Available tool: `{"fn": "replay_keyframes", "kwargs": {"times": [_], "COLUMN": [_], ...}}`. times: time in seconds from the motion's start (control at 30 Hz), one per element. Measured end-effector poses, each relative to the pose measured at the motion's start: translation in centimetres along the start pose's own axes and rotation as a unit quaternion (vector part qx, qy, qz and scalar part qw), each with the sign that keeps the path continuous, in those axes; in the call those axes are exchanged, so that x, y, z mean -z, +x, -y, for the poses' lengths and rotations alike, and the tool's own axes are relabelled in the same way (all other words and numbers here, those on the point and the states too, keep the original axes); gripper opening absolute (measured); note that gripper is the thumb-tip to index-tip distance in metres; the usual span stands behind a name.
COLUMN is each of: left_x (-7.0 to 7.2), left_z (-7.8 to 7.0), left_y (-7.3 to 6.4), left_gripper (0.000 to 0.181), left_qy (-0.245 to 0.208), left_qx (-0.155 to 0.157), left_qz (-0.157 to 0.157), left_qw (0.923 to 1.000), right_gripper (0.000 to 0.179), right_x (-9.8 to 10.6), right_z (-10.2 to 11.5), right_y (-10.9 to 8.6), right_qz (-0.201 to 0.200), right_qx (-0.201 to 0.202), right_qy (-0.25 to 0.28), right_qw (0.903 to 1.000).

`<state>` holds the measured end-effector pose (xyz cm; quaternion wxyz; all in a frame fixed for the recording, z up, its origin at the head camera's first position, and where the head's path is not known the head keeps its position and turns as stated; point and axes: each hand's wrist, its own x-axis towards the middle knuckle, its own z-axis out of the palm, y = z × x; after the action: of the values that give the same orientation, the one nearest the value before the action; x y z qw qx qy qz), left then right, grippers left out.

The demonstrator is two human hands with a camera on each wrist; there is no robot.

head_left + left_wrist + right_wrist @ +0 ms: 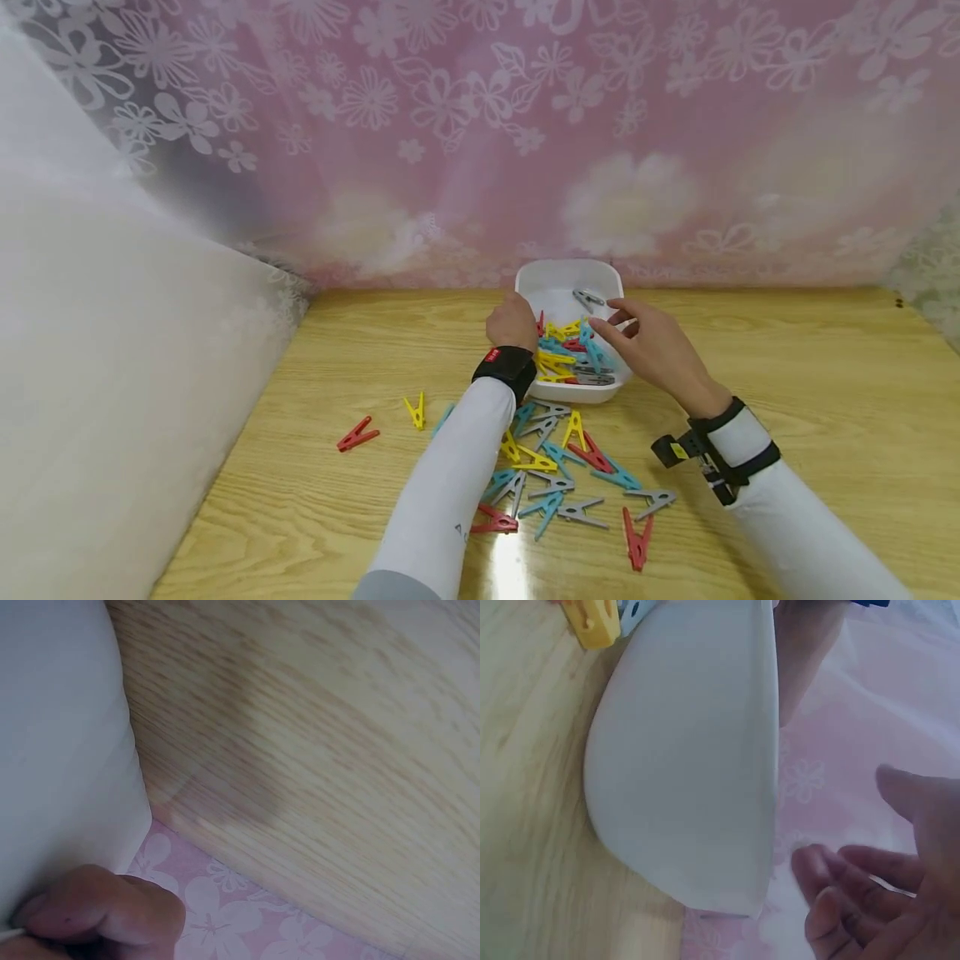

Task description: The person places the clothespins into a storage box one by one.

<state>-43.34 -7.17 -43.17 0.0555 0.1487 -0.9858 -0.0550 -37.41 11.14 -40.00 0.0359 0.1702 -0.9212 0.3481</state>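
A white plastic basin point(567, 392) stands on the wooden table with red, yellow, blue and grey clothespins point(557, 360) heaped in its near half. One grey clothespin point(587, 300) lies apart at its far end. My left hand point(512, 321) grips the basin's left rim; in the left wrist view its curled fingers point(127, 911) are at the basin's edge. Over the right rim hovers my right hand point(651, 346), thumb and fingers spread apart and nothing between them. The right wrist view shows this hand point(885, 900) beside the basin's outer wall point(682, 757).
Several loose clothespins point(557, 483) in the same colours lie scattered on the table in front of the basin. A red clothespin point(357, 434) and a yellow one point(416, 411) lie farther left. Behind the table hangs a pink flowered curtain point(480, 167); a white wall point(135, 333) borders the left.
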Motion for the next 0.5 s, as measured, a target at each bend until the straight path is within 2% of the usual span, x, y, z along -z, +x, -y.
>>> {"fn": "replay_keyframes", "kwargs": {"times": [0.27, 0.4, 0.5], "left_x": [-0.1, -0.1, -0.6], "left_z": [-0.1, -0.1, -0.2], "left_y": [0.0, 0.4, 1.0], "left_gripper": [0.030, 0.029, 0.027], "left_qy": [0.004, -0.008, -0.012], "left_qx": [-0.007, 0.000, 0.008], "left_qz": [0.000, 0.015, 0.028], "left_qw": [1.0000, 0.9999, 0.9995], "right_gripper": [0.044, 0.034, 0.028], "right_x": [0.8, 1.0, 1.2], "right_z": [-1.4, -2.2, -2.8], "right_y": [-2.3, -3.7, -4.9], "right_qz": [0.004, 0.011, 0.025], "right_qx": [0.035, 0.064, 0.085], "right_qy": [0.017, 0.011, 0.006], "right_qw": [0.9993, 0.9978, 0.9960]}}
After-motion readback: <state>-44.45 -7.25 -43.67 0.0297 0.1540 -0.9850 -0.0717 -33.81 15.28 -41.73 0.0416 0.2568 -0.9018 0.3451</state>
